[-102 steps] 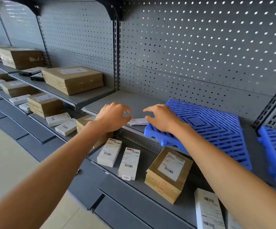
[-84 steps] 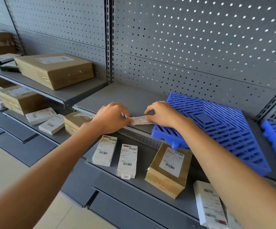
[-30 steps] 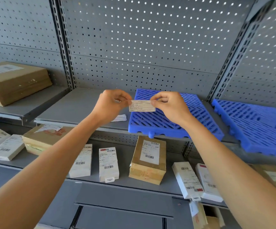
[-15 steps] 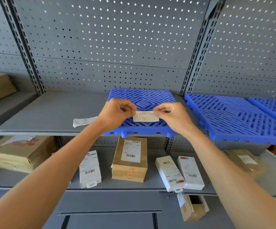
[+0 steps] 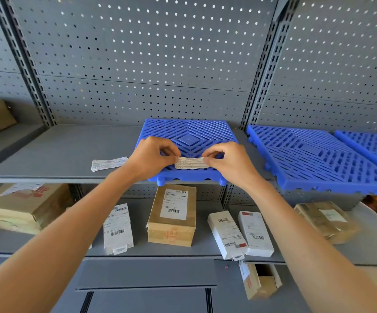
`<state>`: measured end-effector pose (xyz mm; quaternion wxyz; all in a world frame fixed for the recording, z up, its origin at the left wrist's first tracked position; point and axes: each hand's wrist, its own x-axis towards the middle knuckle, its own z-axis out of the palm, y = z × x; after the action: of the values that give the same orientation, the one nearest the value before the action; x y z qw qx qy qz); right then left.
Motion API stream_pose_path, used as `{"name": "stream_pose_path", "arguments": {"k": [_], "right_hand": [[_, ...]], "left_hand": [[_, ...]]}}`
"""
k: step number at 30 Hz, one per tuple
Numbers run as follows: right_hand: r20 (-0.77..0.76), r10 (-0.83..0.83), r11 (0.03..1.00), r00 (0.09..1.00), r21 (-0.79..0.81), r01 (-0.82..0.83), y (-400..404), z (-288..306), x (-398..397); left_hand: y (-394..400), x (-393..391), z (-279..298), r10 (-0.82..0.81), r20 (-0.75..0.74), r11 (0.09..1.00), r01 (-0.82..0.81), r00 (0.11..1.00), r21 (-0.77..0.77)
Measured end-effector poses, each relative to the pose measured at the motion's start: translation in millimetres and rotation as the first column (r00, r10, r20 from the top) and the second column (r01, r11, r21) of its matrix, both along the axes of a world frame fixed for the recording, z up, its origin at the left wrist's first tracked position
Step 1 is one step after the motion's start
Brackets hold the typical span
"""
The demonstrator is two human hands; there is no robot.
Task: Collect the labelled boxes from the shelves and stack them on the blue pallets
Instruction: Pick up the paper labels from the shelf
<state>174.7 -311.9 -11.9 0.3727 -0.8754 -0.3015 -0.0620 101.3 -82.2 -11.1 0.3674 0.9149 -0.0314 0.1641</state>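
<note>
A small paper slip (image 5: 191,163) is stretched between my hands just above the front edge of a blue pallet (image 5: 189,134) on the upper grey shelf. My left hand (image 5: 151,160) pinches its left end and my right hand (image 5: 229,163) pinches its right end. A second blue pallet (image 5: 314,159) lies to the right, with a third (image 5: 370,145) beyond it. On the shelf below sit labelled boxes: a brown carton (image 5: 173,214), a white box (image 5: 118,229) to its left, and two white boxes (image 5: 227,233) (image 5: 255,232) to its right.
Another paper slip (image 5: 108,163) lies on the upper shelf (image 5: 65,152) left of my hands. A large brown box (image 5: 22,206) sits at lower left, a wrapped parcel (image 5: 325,220) at lower right. An open carton (image 5: 259,282) rests below. Perforated grey panels back the shelving.
I picked the slip up off the shelf with both hands and carried it rightward; it is now held slightly lower, over the pallet's front edge. The view has shifted right.
</note>
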Motion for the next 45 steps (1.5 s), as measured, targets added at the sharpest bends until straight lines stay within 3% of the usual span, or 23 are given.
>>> {"name": "stream_pose_path", "arguments": {"k": [20, 34, 40, 45], "right_hand": [[0.021, -0.063, 0.998, 0.998, -0.026, 0.064, 3.5, 5.5, -1.5], [0.028, 0.134, 0.988, 0.991, -0.075, -0.132, 92.5, 20.4, -21.3], [0.041, 0.238, 0.965, 0.97, -0.123, -0.232, 155.3, 21.8, -32.1], [-0.01, 0.294, 0.933, 0.956, -0.214, -0.289, 195.3, 21.1, -40.3]], "left_hand": [[11.1, 0.2, -2.4, 0.001, 0.09, 1.0, 0.001, 0.996, -0.024], [82.0, -34.5, 5.3, 0.159, 0.074, 0.987, -0.156, 0.984, -0.042], [127.5, -60.8, 1.6, 0.265, 0.058, 0.963, -0.267, 0.962, 0.036], [154.2, -74.5, -13.6, 0.314, 0.017, 0.923, -0.309, 0.949, 0.231]]}}
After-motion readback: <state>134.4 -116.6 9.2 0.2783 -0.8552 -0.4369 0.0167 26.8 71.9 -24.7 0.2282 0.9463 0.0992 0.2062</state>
